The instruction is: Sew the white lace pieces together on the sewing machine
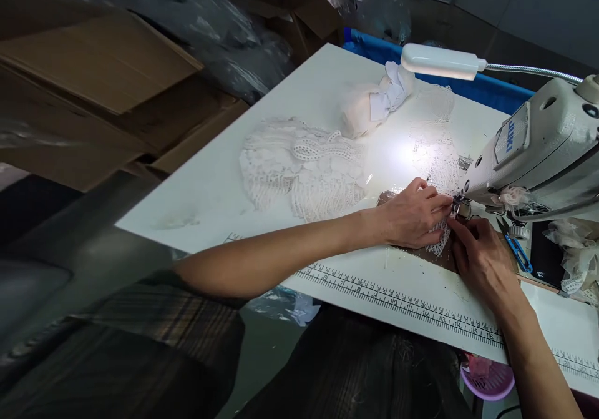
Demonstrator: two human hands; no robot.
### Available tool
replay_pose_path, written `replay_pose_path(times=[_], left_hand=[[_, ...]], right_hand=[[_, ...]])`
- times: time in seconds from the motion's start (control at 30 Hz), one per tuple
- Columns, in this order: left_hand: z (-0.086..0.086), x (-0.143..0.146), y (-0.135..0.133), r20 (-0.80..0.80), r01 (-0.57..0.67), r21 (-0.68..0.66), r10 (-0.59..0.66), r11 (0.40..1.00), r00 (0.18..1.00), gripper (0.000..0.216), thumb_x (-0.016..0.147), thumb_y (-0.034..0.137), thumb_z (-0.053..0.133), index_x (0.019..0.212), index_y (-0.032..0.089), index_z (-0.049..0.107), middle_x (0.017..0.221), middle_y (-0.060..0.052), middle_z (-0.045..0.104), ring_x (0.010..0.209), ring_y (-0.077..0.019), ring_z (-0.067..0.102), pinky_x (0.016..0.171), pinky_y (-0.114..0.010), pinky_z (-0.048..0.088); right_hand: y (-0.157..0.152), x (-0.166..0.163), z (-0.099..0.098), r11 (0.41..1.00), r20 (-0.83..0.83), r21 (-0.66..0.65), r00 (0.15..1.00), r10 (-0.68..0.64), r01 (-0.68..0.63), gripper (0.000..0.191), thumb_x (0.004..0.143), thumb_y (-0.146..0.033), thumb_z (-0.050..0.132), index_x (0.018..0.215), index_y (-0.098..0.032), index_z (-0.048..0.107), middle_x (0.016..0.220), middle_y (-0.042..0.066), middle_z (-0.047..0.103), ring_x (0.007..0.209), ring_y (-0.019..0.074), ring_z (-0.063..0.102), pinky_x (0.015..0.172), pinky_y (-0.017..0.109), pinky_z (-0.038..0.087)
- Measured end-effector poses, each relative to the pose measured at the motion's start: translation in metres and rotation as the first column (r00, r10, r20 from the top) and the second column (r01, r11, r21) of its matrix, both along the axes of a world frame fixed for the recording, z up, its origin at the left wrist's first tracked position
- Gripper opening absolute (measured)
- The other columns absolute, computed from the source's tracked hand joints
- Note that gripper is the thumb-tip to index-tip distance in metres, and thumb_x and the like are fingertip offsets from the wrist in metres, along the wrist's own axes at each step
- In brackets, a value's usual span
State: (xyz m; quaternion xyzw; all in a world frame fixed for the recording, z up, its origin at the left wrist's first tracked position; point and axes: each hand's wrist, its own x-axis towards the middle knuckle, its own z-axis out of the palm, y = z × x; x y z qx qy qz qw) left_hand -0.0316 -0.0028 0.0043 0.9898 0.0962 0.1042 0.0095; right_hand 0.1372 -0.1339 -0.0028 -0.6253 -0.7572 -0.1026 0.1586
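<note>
A strip of white lace (438,244) lies under the needle area of a white sewing machine (552,138). My left hand (416,214) bears down on this lace left of the presser foot (457,204), fingers bent and closed on it. Just in front of the foot, my right hand (484,260) has its fingertips together at the lace edge; what lies between them is partly hidden. More of the lace runs away behind the foot towards the back of the table.
A white lace pile (304,169) and a bundle with a white wrap (365,107) lie on the white table (210,200). A lamp (440,61) hangs above. Blue thread snips (518,251) sit right of my right hand. Cardboard boxes (93,63) stand left; a purple basket (489,381) is below.
</note>
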Motion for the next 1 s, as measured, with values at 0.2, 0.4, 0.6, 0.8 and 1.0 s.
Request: replay_pose_path(times=[0.2, 0.4, 0.6, 0.8, 1.0], left_hand=[[-0.004, 0.005, -0.003, 0.034, -0.066, 0.007, 0.065, 0.998, 0.997, 0.042, 0.099, 0.036, 0.038, 0.126, 0.012, 0.059, 0.135, -0.014, 0.059, 0.101, -0.0264, 0.057, 0.086, -0.043, 0.037], [-0.009, 0.009, -0.007, 0.075, -0.134, 0.034, 0.132, 0.99, 0.988, 0.044, 0.101, 0.038, 0.036, 0.124, 0.008, 0.058, 0.134, -0.016, 0.058, 0.105, -0.0272, 0.056, 0.092, -0.043, 0.035], [-0.013, 0.009, -0.004, 0.105, -0.135, 0.03, 0.131, 0.99, 0.986, 0.04, 0.101, 0.039, 0.037, 0.123, 0.014, 0.059, 0.135, -0.014, 0.058, 0.112, -0.0282, 0.055, 0.1, -0.047, 0.033], [-0.004, -0.003, 0.008, 0.144, -0.083, 0.007, 0.081, 0.997, 0.986, 0.047, 0.102, 0.044, 0.04, 0.134, 0.01, 0.047, 0.141, -0.02, 0.052, 0.11, -0.027, 0.058, 0.1, -0.048, 0.038], [0.005, -0.009, 0.014, 0.233, -0.085, 0.087, 0.063, 0.993, 0.97, 0.027, 0.101, 0.027, 0.044, 0.118, 0.012, 0.058, 0.127, -0.018, 0.062, 0.105, -0.0255, 0.061, 0.084, -0.042, 0.049]], right_hand=[[0.003, -0.004, 0.002, 0.99, 0.033, -0.092, 0.994, -0.105, 0.108, 0.036, 0.091, -0.021, 0.045, 0.122, -0.022, 0.061, 0.093, 0.011, 0.056, 0.06, 0.0144, 0.047, 0.047, 0.025, 0.038], [0.005, -0.006, 0.0, 0.985, 0.044, -0.093, 0.989, -0.141, 0.145, 0.037, 0.091, -0.021, 0.043, 0.122, -0.021, 0.063, 0.094, 0.013, 0.057, 0.057, 0.0143, 0.047, 0.046, 0.027, 0.038], [-0.002, 0.015, 0.003, 0.994, -0.281, -0.075, 0.955, -0.094, 0.076, 0.039, 0.094, -0.028, 0.042, 0.127, -0.019, 0.061, 0.094, 0.011, 0.063, 0.078, 0.0216, 0.062, 0.069, 0.035, 0.054], [-0.004, 0.031, 0.006, 0.984, -0.396, -0.086, 0.901, -0.176, 0.155, 0.029, 0.091, -0.031, 0.046, 0.102, -0.017, 0.069, 0.083, 0.008, 0.065, 0.069, 0.0183, 0.06, 0.063, 0.031, 0.05], [-0.001, 0.028, 0.003, 0.987, -0.387, -0.052, 0.908, -0.163, 0.155, 0.03, 0.09, -0.026, 0.044, 0.103, -0.018, 0.07, 0.084, 0.008, 0.069, 0.074, 0.0201, 0.063, 0.067, 0.032, 0.051]])
